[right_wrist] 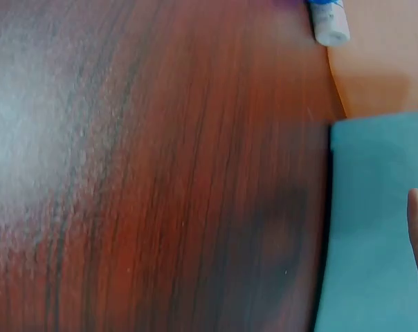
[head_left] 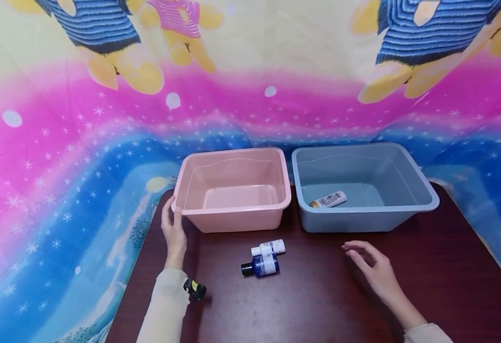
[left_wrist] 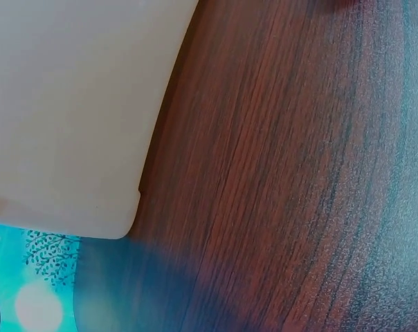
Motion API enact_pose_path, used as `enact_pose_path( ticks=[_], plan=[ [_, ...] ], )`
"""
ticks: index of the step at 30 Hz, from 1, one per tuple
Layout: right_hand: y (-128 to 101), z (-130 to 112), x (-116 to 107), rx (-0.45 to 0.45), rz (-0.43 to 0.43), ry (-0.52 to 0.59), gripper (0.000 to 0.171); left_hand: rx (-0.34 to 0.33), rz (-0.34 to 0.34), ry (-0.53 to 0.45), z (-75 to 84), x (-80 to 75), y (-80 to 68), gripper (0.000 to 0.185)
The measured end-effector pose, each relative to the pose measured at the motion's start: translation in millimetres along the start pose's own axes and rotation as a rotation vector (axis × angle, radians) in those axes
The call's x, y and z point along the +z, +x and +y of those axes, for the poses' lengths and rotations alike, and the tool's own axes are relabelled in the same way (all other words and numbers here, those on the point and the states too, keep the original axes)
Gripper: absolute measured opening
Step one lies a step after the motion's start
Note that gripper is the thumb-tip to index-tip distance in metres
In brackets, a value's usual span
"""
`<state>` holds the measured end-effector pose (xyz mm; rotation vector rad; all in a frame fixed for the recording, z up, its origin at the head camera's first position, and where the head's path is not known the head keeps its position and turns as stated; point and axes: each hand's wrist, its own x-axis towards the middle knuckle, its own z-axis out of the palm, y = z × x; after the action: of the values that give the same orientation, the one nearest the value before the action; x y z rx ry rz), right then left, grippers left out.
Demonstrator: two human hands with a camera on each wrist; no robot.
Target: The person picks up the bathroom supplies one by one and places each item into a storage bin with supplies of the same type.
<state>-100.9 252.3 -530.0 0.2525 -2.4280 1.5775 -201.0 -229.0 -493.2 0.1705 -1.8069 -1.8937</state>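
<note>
Head view: the left hand (head_left: 175, 236) is pinching a corner of the pink tub (head_left: 239, 221) that is sitting by the blue tub (head_left: 353, 222), and the right hand (head_left: 375, 270) is hanging in front, thumb and fingers a little apart.

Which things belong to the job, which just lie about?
Likely job: pink rectangular plastic basin, blue rectangular plastic basin, gold-capped white plastic bottle, white-capped white plastic bottle, black-capped blue plastic bottle
Surroundings only: dark wood-grain table, printed backdrop cloth
</note>
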Motion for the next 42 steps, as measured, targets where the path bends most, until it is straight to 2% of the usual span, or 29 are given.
enact_pose_path(
  ticks=[5, 9, 15, 18, 22, 25, 29, 34, 38, 42],
  plan=[
    [0, -4, 12, -0.041, -0.056, -0.025, 0.023, 0.01, 0.005, -0.007, 1.8, 1.1, -0.8, 0.044],
    [1, -9, 23, -0.088, -0.065, -0.02, 0.025, 0.018, 0.011, -0.023, -0.2, 1.2, -0.1, 0.043],
    [3, -41, 37, -0.123, -0.069, 0.003, 0.025, 0.028, 0.023, -0.035, -2.1, 1.5, 0.4, 0.042],
    [3, -51, 42, -0.156, -0.077, 0.01, 0.024, 0.025, 0.034, -0.048, -15.7, -0.4, 4.5, 0.042],
    [4, -34, 53, -0.177, -0.104, -0.02, 0.027, 0.027, 0.039, -0.06, -22.6, -1.2, 6.4, 0.042],
    [6, -23, 59, -0.149, -0.135, -0.047, 0.027, 0.03, 0.031, -0.062, -13.7, -0.2, 3.5, 0.042],
    [7, -27, 65, -0.126, -0.161, -0.046, 0.024, 0.023, 0.036, -0.061, -21.7, -1.6, 5.7, 0.042],
    [10, -35, 73, -0.115, -0.172, -0.05, 0.028, 0.031, 0.051, -0.066, -33.7, -1.6, 9.5, 0.04],
    [14, -40, 79, -0.138, -0.195, -0.06, 0.03, 0.031, 0.051, -0.075, -34.9, -0.9, 10.3, 0.04],
    [17, -42, 85, -0.158, -0.215, -0.081, 0.03, 0.02, 0.031, -0.058, -27.4, -0.1, 7.6, 0.042]
  ],
)
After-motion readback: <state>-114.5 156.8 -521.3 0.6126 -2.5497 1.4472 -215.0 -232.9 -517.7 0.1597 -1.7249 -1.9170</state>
